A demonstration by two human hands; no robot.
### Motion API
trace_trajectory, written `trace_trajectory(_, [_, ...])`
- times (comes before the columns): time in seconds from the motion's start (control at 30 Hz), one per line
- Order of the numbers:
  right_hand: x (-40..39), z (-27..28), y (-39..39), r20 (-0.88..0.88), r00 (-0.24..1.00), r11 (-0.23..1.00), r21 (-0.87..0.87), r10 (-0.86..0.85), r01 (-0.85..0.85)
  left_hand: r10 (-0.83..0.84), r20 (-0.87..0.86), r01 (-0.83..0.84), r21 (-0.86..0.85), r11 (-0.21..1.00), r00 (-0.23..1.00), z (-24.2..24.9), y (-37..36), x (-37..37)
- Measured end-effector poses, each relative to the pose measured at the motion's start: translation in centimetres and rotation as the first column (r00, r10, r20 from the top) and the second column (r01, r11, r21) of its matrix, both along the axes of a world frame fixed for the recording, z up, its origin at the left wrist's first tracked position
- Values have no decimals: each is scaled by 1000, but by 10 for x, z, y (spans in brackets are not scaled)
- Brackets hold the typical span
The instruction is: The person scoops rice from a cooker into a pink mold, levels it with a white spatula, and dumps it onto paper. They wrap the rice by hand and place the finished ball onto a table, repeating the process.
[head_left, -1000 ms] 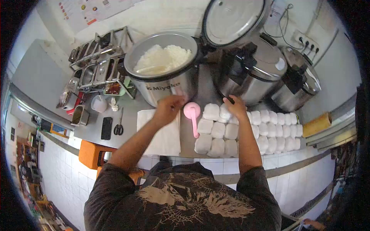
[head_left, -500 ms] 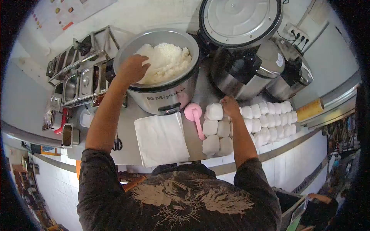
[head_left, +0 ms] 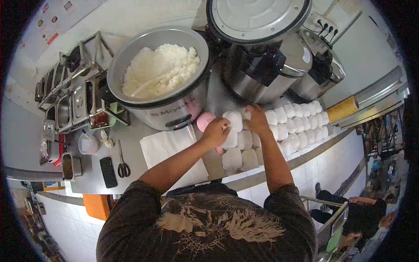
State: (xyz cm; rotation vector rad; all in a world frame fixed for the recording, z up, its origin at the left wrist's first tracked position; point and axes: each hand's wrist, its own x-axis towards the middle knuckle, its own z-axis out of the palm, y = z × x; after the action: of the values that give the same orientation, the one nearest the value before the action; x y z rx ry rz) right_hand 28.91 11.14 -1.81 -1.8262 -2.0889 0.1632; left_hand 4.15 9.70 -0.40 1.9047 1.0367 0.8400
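Rows of white wrapped bundles lie along the right part of the steel table. My left hand is at the left edge of the rows, fingers bent together beside a bundle; whatever is between the fingertips is too small to name. Over the back row, my right hand has its fingers curled down against the bundles, and its grip is hidden. A pink scoop is partly covered by my left hand. White rice fills the open cooker. Stacked white paper lies in front of it.
Scissors and a black phone lie at the left, near a rack of metal trays. More large cookers stand at the back right. A person is at the lower right.
My left hand has left the rice pot and come down right to the bundles. My right hand stays at the back row. The view has shifted, bringing the phone into sight.
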Motion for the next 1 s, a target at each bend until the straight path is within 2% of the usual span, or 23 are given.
trace_trajectory(0.03, [-2,-1,-13,-1,1000,997,71,15,-15,47,-5,-47,29,998,999,-15,10,11])
trace_trajectory(0.07, [-1,-8,-22,34,998,998,41,49,-50,86,-7,-85,51,995,996,-27,22,24])
trace_trajectory(0.13, [-6,7,-39,-7,999,999,-10,37,-37,164,-6,-163,104,981,986,-43,56,51])
trace_trajectory(0.23, [-13,21,-51,-56,998,1000,-14,-12,11,3,-177,26,160,987,984,-58,110,90])
trace_trajectory(0.27, [-15,20,-52,-64,997,999,-18,-47,46,-96,-308,124,71,990,947,-60,127,101])
trace_trajectory(0.33, [-23,37,-50,-133,984,991,-81,-118,108,-339,-509,229,-268,936,791,-59,143,117])
trace_trajectory(0.43, [-14,36,-48,-271,949,987,-34,-158,155,-512,-575,297,-429,853,638,-67,153,134])
trace_trajectory(0.5, [-10,46,-55,-289,948,991,-56,-134,122,-538,-635,468,-297,832,554,-91,160,135])
trace_trajectory(0.53, [-9,47,-59,-269,957,994,-55,-110,99,-574,-706,669,-190,718,416,-118,178,143])
trace_trajectory(0.6, [-9,42,-65,-234,967,992,-94,-104,83,-667,-631,682,-284,674,397,-109,177,135])
trace_trajectory(0.63, [-10,34,-66,-219,968,987,-132,-121,93,-695,-475,503,-480,719,539,-62,160,117])
trace_trajectory(0.67, [-10,30,-66,-201,970,981,-167,-134,101,-647,-328,317,-667,674,688,-32,150,108])
trace_trajectory(0.87, [-10,61,-70,-143,968,962,-208,-207,175,-617,-88,420,-657,626,782,-65,158,101])
trace_trajectory(0.97, [2,52,-65,-234,951,957,-251,-204,144,-498,127,447,-663,601,858,-80,168,97])
trace_trajectory(1.0, [5,52,-65,-269,945,964,-240,-184,119,-456,95,406,-637,655,885,-77,167,96])
